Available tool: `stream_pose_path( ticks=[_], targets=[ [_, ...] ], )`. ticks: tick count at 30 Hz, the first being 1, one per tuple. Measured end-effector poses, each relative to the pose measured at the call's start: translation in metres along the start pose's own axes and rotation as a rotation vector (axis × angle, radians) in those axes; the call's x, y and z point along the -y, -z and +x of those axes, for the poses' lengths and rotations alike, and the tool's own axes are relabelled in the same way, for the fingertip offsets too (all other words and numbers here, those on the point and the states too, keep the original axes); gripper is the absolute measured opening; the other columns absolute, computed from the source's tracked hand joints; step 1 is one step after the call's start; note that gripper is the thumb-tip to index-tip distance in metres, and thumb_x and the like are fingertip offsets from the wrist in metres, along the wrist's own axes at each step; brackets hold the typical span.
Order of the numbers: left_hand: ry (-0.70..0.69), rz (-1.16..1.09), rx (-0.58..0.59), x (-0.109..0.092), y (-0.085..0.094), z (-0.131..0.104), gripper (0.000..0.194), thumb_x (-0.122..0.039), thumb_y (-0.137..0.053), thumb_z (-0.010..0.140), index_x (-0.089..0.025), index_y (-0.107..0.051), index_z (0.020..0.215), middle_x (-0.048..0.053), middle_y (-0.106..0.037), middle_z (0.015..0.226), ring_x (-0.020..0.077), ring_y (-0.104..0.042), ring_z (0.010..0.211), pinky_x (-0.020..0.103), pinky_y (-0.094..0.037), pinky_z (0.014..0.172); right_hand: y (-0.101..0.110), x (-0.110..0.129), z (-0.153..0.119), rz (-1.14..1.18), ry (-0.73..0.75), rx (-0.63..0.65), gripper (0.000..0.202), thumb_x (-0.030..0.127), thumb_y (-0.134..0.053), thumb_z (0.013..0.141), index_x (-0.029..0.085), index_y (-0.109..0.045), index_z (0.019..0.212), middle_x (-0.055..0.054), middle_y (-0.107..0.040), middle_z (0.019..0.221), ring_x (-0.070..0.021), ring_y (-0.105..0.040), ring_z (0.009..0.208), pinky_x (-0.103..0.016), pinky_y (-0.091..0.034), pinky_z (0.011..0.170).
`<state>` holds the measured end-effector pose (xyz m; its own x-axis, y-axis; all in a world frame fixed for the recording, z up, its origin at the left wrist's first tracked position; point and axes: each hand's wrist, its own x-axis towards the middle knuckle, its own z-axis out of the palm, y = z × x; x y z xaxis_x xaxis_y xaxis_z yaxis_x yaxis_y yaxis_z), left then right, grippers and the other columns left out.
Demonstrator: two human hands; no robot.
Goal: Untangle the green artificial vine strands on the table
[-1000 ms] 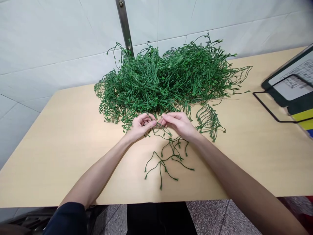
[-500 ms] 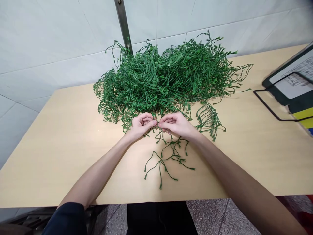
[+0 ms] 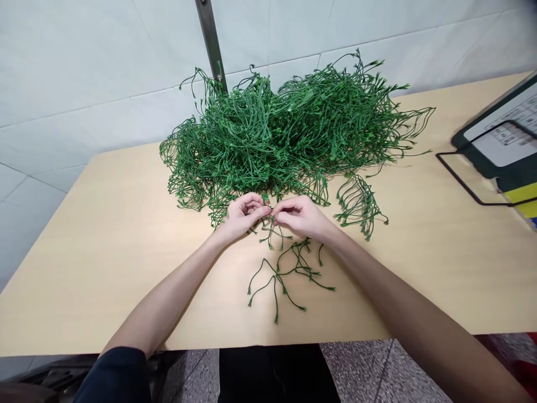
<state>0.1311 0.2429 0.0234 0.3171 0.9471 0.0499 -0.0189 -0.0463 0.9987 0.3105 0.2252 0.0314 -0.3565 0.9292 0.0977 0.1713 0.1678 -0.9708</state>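
Note:
My left hand [image 3: 247, 214] pinches a green plastic stem sprig [image 3: 272, 234] between thumb and forefinger, with its thin branches hanging below the fingers. Close beside it, my right hand [image 3: 300, 215] is closed in a pinch at the same sprig; its fingertips almost meet the left thumb. Just behind both hands rises a big tangled heap of green plastic stems [image 3: 285, 134] with small budded tips. Nearer to me, a few loose branched sprigs [image 3: 274, 275] lie on the table. The exact joint between my fingertips is too small to make out.
The wooden-topped table [image 3: 104, 252] stands against a pale tiled wall [image 3: 104, 56]. A metal post [image 3: 211, 45] rises behind the heap. At the right are a black wire frame [image 3: 459, 179] and a dark box with a white label [image 3: 503, 140]. A smaller stem bunch [image 3: 358, 204] lies right of my hands.
My right hand has shifted slightly, its fingers now more curled in. The hanging branches of the held sprig have moved left and sit closer under my fingertips. My left hand stays put.

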Motion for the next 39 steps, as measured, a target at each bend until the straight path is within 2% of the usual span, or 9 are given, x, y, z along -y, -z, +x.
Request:
stream_pose_path(
  ticks=[7, 12, 17, 21, 25, 29, 35, 39],
  targets=[
    [-0.008, -0.001, 0.025, -0.001, -0.001, -0.001, 0.040, -0.040, -0.088, 0.061, -0.013, -0.063, 0.077, -0.001, -0.066, 0.067, 0.0078, -0.059, 0.061, 0.019, -0.044, 0.058, -0.003, 0.003, -0.001, 0.085, 0.075, -0.146, 0.012, 0.024, -0.056, 0.061, 0.017, -0.061, 0.052, 0.001, -0.055, 0.052, -0.0094, -0.046, 0.051, -0.023, -0.035, 0.049],
    [-0.007, -0.037, 0.023, 0.002, -0.001, 0.000, 0.045, -0.046, -0.089, 0.060, -0.013, -0.062, 0.076, -0.002, -0.065, 0.065, 0.0068, -0.060, 0.059, 0.017, -0.044, 0.057, -0.003, 0.007, -0.001, 0.193, -0.028, -0.120, 0.012, 0.026, -0.056, 0.061, 0.018, -0.060, 0.053, 0.001, -0.058, 0.050, -0.0105, -0.051, 0.047, -0.024, -0.041, 0.048],
    [0.026, -0.130, 0.058, -0.003, 0.002, -0.002, 0.048, -0.052, -0.086, 0.063, -0.014, -0.061, 0.078, -0.002, -0.065, 0.065, 0.0074, -0.061, 0.059, 0.019, -0.049, 0.060, -0.002, 0.006, 0.002, 0.295, -0.144, -0.042, 0.016, 0.028, -0.059, 0.064, 0.017, -0.060, 0.052, 0.001, -0.055, 0.046, -0.0095, -0.049, 0.043, -0.023, -0.038, 0.044],
    [0.050, -0.167, 0.077, -0.006, 0.004, -0.002, 0.045, -0.051, -0.085, 0.066, -0.015, -0.060, 0.075, -0.001, -0.067, 0.066, 0.0076, -0.061, 0.059, 0.019, -0.048, 0.059, -0.003, 0.003, 0.003, 0.379, -0.144, 0.004, 0.015, 0.029, -0.061, 0.065, 0.016, -0.064, 0.056, 0.000, -0.059, 0.048, -0.0113, -0.052, 0.044, -0.025, -0.041, 0.045],
    [0.061, -0.157, 0.076, -0.007, 0.003, -0.002, 0.047, -0.052, -0.085, 0.065, -0.014, -0.060, 0.077, -0.001, -0.067, 0.065, 0.0061, -0.058, 0.057, 0.018, -0.044, 0.055, 0.000, 0.004, 0.001, 0.346, -0.120, 0.019, 0.012, 0.026, -0.064, 0.066, 0.016, -0.068, 0.061, -0.001, -0.063, 0.052, -0.0106, -0.053, 0.045, -0.026, -0.044, 0.048],
    [0.026, -0.088, 0.090, -0.007, 0.001, -0.003, 0.051, -0.057, -0.084, 0.064, -0.014, -0.061, 0.080, -0.002, -0.064, 0.065, 0.0069, -0.058, 0.059, 0.019, -0.045, 0.058, 0.002, 0.007, -0.001, 0.325, -0.120, 0.028, 0.010, 0.025, -0.067, 0.065, 0.015, -0.070, 0.063, 0.000, -0.064, 0.052, -0.0103, -0.054, 0.046, -0.025, -0.045, 0.049],
    [-0.064, 0.210, 0.195, -0.006, 0.002, -0.007, 0.052, -0.064, -0.067, 0.079, -0.012, -0.064, 0.073, -0.001, -0.055, 0.059, 0.0065, -0.042, 0.052, 0.021, -0.030, 0.048, 0.003, 0.008, -0.001, 0.314, -0.113, 0.016, 0.010, 0.025, -0.068, 0.065, 0.016, -0.068, 0.061, 0.000, -0.064, 0.054, -0.0104, -0.055, 0.048, -0.025, -0.046, 0.050],
    [-0.072, 0.265, 0.236, -0.003, 0.002, -0.006, 0.058, -0.069, -0.061, 0.081, -0.012, -0.066, 0.073, -0.002, -0.047, 0.054, 0.0067, -0.033, 0.050, 0.022, -0.024, 0.047, 0.003, 0.009, -0.001, 0.261, -0.106, 0.060, 0.013, 0.025, -0.062, 0.066, 0.017, -0.065, 0.056, 0.000, -0.061, 0.051, -0.0102, -0.052, 0.047, -0.024, -0.044, 0.050]
  ],
)
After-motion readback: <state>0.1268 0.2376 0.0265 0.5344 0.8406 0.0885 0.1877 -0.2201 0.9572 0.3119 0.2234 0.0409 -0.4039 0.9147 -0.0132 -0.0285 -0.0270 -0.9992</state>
